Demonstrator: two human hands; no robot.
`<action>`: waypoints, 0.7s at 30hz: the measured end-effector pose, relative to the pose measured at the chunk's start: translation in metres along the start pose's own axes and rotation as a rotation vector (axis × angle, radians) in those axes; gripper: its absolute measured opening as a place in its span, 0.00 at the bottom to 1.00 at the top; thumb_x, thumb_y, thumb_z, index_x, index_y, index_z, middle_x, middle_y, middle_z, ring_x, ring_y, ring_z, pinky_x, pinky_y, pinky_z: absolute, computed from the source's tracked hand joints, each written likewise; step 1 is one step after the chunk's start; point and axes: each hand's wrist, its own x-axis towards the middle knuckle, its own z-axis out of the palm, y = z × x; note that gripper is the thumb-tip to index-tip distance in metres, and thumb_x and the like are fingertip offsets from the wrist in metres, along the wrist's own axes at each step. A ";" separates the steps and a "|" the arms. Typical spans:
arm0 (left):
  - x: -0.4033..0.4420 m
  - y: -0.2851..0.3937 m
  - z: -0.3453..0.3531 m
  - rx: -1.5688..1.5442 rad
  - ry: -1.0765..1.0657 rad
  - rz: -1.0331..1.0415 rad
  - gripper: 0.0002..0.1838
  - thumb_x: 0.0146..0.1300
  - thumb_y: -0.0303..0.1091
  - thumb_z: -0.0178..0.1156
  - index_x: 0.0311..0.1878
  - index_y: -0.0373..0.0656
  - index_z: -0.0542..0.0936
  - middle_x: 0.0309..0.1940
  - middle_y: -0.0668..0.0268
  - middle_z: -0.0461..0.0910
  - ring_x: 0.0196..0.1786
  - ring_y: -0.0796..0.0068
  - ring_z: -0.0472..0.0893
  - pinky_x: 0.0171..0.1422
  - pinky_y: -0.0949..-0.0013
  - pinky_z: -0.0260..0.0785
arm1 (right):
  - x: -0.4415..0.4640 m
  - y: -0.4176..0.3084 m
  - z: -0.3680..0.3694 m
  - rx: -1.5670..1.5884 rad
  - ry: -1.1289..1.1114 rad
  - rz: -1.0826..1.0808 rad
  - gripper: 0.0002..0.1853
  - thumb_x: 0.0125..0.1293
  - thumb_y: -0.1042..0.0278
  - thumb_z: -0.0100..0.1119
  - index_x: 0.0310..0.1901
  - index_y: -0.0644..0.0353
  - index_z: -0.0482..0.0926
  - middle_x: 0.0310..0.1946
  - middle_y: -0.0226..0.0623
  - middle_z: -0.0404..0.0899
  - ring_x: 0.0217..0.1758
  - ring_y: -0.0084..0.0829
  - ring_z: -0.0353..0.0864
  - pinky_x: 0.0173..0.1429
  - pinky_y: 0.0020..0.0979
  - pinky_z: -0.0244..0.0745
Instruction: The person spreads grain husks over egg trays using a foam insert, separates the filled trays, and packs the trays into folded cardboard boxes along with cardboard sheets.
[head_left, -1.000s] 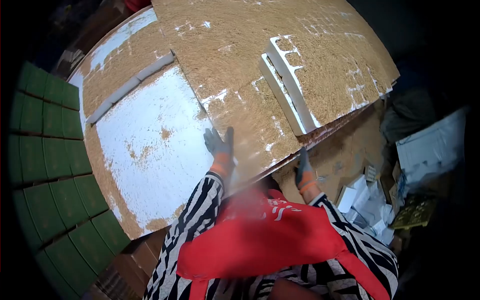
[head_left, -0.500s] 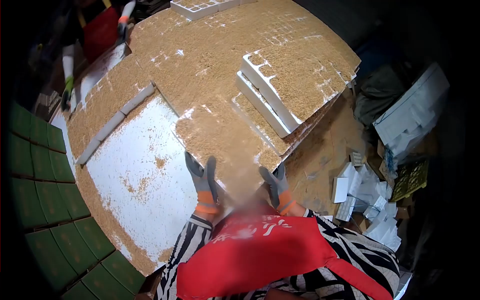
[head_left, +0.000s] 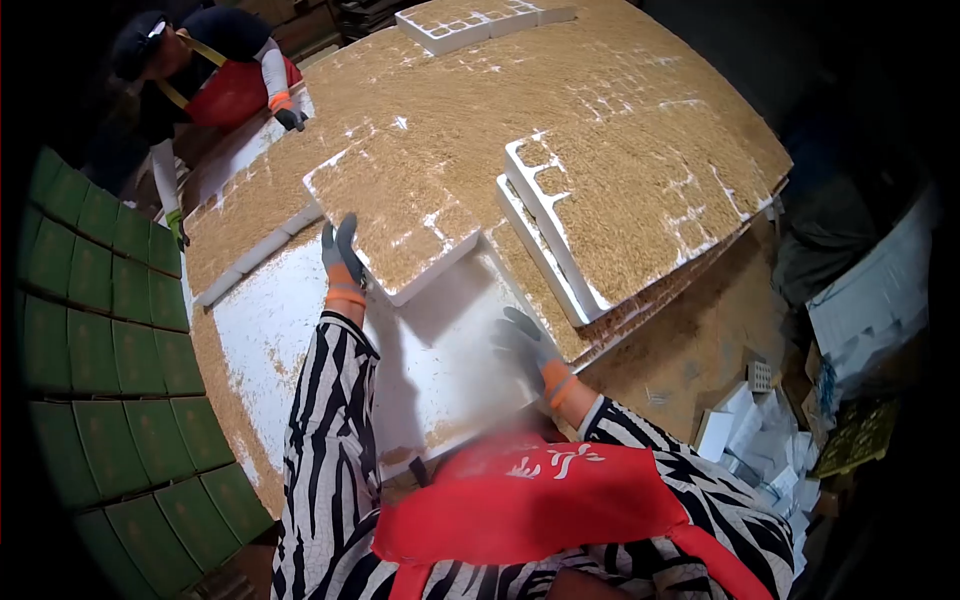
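Observation:
A white foam block covered in tan grain (head_left: 400, 215) stands above the layer on the big table, its white front side showing. My left hand (head_left: 342, 255), in a grey glove with an orange cuff, is against the block's left edge, fingers spread. My right hand (head_left: 525, 345), gloved alike and blurred, has its fingers apart over the bare white surface (head_left: 440, 330), near the edge of the grain layer, away from the block. To the right, two stacked white foam trays (head_left: 545, 235) lie under grain.
Green boxes (head_left: 110, 350) are stacked at the left. A co-worker in a red apron (head_left: 235, 95) leans over the far left side. Another white tray (head_left: 460, 35) lies at the far edge. White foam scraps (head_left: 750, 430) lie at the lower right.
The grain-covered block has moved away from my body, exposing white surface. My left hand went forward with it; my right hand came off it. The co-worker has come further into view.

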 end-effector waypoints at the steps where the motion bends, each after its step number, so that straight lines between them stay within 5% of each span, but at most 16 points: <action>1: 0.011 -0.004 0.006 -0.028 0.007 -0.009 0.27 0.65 0.42 0.60 0.63 0.35 0.73 0.59 0.60 0.76 0.59 0.67 0.74 0.67 0.66 0.62 | 0.016 -0.005 0.006 0.051 0.007 0.090 0.35 0.67 0.52 0.58 0.73 0.44 0.57 0.60 0.33 0.72 0.56 0.31 0.77 0.52 0.38 0.74; 4: 0.061 -0.043 0.010 0.228 0.128 0.010 0.34 0.62 0.47 0.62 0.66 0.35 0.70 0.55 0.58 0.77 0.57 0.64 0.74 0.64 0.65 0.64 | 0.047 -0.032 0.034 0.110 0.047 0.122 0.30 0.70 0.66 0.56 0.72 0.51 0.61 0.61 0.36 0.72 0.58 0.36 0.77 0.59 0.39 0.76; 5: 0.090 -0.068 -0.004 0.193 -0.043 0.020 0.36 0.63 0.52 0.60 0.66 0.34 0.70 0.58 0.58 0.76 0.58 0.64 0.73 0.67 0.64 0.60 | 0.061 -0.031 0.033 0.152 0.059 0.129 0.30 0.70 0.66 0.56 0.72 0.51 0.61 0.61 0.36 0.72 0.58 0.36 0.77 0.59 0.39 0.76; 8: 0.087 -0.072 0.024 0.004 0.056 -0.019 0.32 0.71 0.52 0.53 0.65 0.33 0.71 0.57 0.57 0.76 0.58 0.66 0.71 0.66 0.65 0.60 | 0.099 -0.005 0.031 0.271 0.102 0.141 0.28 0.71 0.66 0.56 0.71 0.51 0.63 0.61 0.36 0.72 0.58 0.36 0.77 0.59 0.39 0.76; 9: 0.102 -0.083 0.011 0.319 0.024 0.070 0.29 0.72 0.49 0.51 0.64 0.34 0.72 0.60 0.60 0.75 0.62 0.65 0.71 0.72 0.65 0.57 | 0.109 0.002 0.029 0.298 0.117 0.131 0.27 0.71 0.65 0.55 0.70 0.51 0.64 0.61 0.35 0.73 0.58 0.37 0.77 0.59 0.39 0.76; 12: 0.076 -0.085 0.009 0.361 0.098 0.120 0.32 0.75 0.54 0.43 0.71 0.38 0.65 0.64 0.61 0.71 0.65 0.70 0.69 0.69 0.68 0.59 | 0.116 -0.002 0.052 0.409 0.226 0.083 0.22 0.73 0.63 0.51 0.67 0.49 0.64 0.53 0.32 0.74 0.49 0.33 0.77 0.49 0.33 0.76; 13: 0.084 -0.081 -0.007 -0.213 -0.065 -0.241 0.34 0.74 0.58 0.42 0.70 0.39 0.65 0.64 0.60 0.71 0.64 0.67 0.71 0.69 0.66 0.61 | 0.116 -0.002 0.064 0.452 0.274 0.067 0.21 0.74 0.63 0.49 0.66 0.48 0.64 0.50 0.30 0.74 0.45 0.30 0.77 0.44 0.31 0.76; 14: 0.092 -0.075 -0.022 -0.728 -0.017 -0.666 0.36 0.73 0.61 0.41 0.70 0.39 0.66 0.65 0.60 0.71 0.64 0.64 0.73 0.70 0.64 0.64 | 0.125 0.007 0.066 0.498 0.253 0.063 0.20 0.75 0.60 0.48 0.66 0.50 0.66 0.53 0.31 0.74 0.49 0.32 0.78 0.49 0.32 0.75; 16: 0.050 -0.062 0.022 -0.421 -0.095 -0.367 0.38 0.72 0.64 0.39 0.70 0.40 0.65 0.64 0.60 0.72 0.63 0.64 0.74 0.67 0.64 0.68 | 0.155 0.023 0.064 0.588 0.194 0.053 0.20 0.77 0.56 0.46 0.64 0.55 0.69 0.59 0.35 0.74 0.56 0.35 0.78 0.60 0.36 0.73; 18: 0.061 -0.076 0.021 -0.456 -0.124 -0.460 0.43 0.68 0.71 0.40 0.74 0.46 0.60 0.68 0.56 0.66 0.67 0.56 0.68 0.68 0.55 0.67 | 0.174 0.012 0.066 0.223 0.068 -0.049 0.22 0.77 0.53 0.45 0.65 0.57 0.69 0.59 0.35 0.74 0.57 0.35 0.76 0.64 0.35 0.69; 21: 0.051 -0.055 0.028 -0.507 -0.157 -0.515 0.39 0.70 0.67 0.41 0.73 0.47 0.62 0.67 0.59 0.69 0.68 0.60 0.68 0.71 0.56 0.63 | 0.171 0.002 0.097 0.229 0.027 -0.349 0.31 0.76 0.44 0.42 0.69 0.60 0.63 0.63 0.37 0.71 0.64 0.37 0.70 0.70 0.37 0.63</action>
